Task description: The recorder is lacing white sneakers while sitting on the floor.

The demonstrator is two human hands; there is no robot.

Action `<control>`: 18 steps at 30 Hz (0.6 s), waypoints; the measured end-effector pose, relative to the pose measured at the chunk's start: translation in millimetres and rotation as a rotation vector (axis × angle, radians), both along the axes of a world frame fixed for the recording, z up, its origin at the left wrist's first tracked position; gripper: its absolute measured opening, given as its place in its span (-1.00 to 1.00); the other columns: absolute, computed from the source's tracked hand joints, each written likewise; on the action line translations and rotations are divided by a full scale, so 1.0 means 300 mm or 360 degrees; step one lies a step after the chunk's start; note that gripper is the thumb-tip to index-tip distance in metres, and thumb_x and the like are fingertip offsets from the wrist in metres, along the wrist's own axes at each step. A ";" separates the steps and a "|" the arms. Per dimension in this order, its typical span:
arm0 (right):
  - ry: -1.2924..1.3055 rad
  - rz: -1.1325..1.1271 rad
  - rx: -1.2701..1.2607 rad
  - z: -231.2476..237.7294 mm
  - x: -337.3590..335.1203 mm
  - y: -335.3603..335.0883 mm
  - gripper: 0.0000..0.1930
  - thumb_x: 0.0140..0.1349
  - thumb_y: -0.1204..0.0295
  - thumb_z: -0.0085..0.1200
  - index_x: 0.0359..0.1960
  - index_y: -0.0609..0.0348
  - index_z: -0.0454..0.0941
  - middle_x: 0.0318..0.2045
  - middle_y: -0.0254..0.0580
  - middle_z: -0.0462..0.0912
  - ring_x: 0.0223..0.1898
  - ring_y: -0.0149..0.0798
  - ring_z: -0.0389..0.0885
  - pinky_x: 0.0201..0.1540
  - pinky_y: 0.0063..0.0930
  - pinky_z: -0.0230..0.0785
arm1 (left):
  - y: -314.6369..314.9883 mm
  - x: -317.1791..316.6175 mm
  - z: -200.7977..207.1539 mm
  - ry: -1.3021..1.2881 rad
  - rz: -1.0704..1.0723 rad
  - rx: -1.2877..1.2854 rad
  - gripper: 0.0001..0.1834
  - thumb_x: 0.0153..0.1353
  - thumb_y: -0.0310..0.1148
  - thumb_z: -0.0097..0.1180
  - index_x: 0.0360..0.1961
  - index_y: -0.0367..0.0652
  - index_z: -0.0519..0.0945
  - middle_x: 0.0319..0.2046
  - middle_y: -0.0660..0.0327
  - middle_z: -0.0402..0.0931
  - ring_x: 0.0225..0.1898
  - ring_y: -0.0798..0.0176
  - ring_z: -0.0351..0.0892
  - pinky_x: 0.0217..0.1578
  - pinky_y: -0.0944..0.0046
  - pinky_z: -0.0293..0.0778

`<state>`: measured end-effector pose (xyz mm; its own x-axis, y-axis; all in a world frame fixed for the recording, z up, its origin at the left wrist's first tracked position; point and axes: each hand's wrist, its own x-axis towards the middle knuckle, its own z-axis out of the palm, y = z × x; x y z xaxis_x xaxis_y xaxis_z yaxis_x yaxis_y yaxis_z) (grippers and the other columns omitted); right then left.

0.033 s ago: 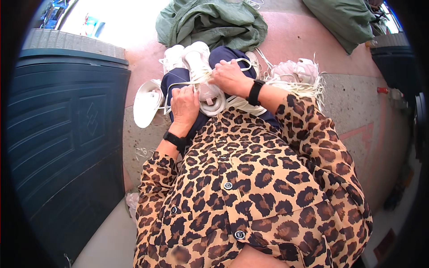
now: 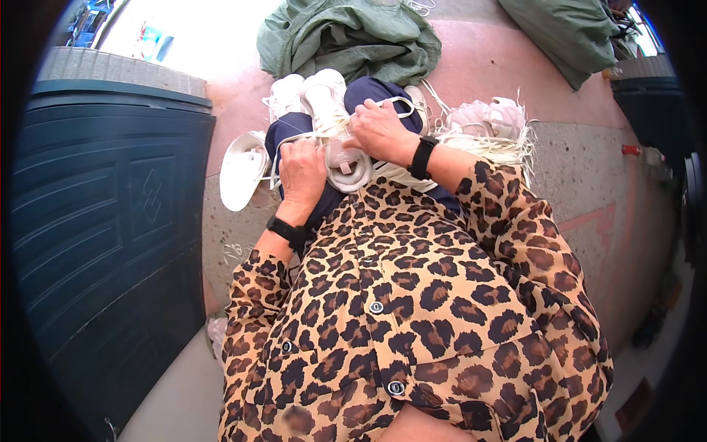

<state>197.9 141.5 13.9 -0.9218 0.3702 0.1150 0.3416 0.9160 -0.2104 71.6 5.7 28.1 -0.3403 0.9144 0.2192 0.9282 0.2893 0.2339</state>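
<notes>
A white and pale pink sneaker (image 2: 324,97) lies across my lap, toe pointing away and padded collar toward me. My left hand (image 2: 302,171) is beside its left edge, fingers closed on a cream shoelace (image 2: 302,135). Over the laced front, my right hand (image 2: 383,134) pinches the lace's other side, and a loop stands out past its fingers. The fingertips of both hands are partly hidden. Another white shoe (image 2: 286,94) shows just left of the sneaker's toe.
A white shoe (image 2: 239,175) lies tipped at the left, sole outward. Pinkish shoes (image 2: 486,118) rest by a heap of cream laces (image 2: 504,149) at the right. Green cloth (image 2: 350,40) is bunched ahead, with a green sack (image 2: 563,37) farther right. A dark blue panelled door (image 2: 118,199) stands at the left.
Both hands have shifted very slightly, with the lace still between them. Nothing else has visibly moved.
</notes>
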 end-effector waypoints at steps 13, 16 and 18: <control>0.0026 -0.0318 -0.0507 -0.038 0.016 -0.049 -0.86 -0.06 0.48 -0.03 -0.44 0.24 0.50 -0.39 -0.10 0.49 -0.25 -0.10 0.42 -0.22 -0.24 0.26 | 0.447 -0.051 0.094 -0.1255 0.0036 -0.1177 -0.30 -0.11 -0.54 0.12 0.15 -0.24 0.22 -0.61 0.17 0.47 -0.76 0.44 0.39 -0.80 0.42 0.26; 0.0448 -0.0238 -0.0680 -0.075 0.018 -0.031 -0.88 -0.07 0.50 -0.04 -0.47 0.23 0.49 -0.46 -0.17 0.51 -0.31 -0.11 0.44 -0.25 -0.27 0.28 | 0.450 -0.074 0.068 -0.1463 0.0029 -0.1291 -0.27 -0.13 -0.59 0.11 0.16 -0.23 0.19 -0.63 0.22 0.43 -0.75 0.45 0.36 -0.79 0.46 0.24; 0.0420 -0.0118 -0.0562 -0.072 0.022 -0.020 -0.90 -0.08 0.49 -0.03 -0.50 0.20 0.49 -0.49 -0.20 0.51 -0.33 -0.14 0.44 -0.28 -0.30 0.27 | 0.436 -0.107 0.060 -0.1769 0.0065 -0.1188 -0.27 -0.11 -0.59 0.11 0.17 -0.24 0.17 -0.63 0.25 0.42 -0.75 0.47 0.35 -0.79 0.49 0.22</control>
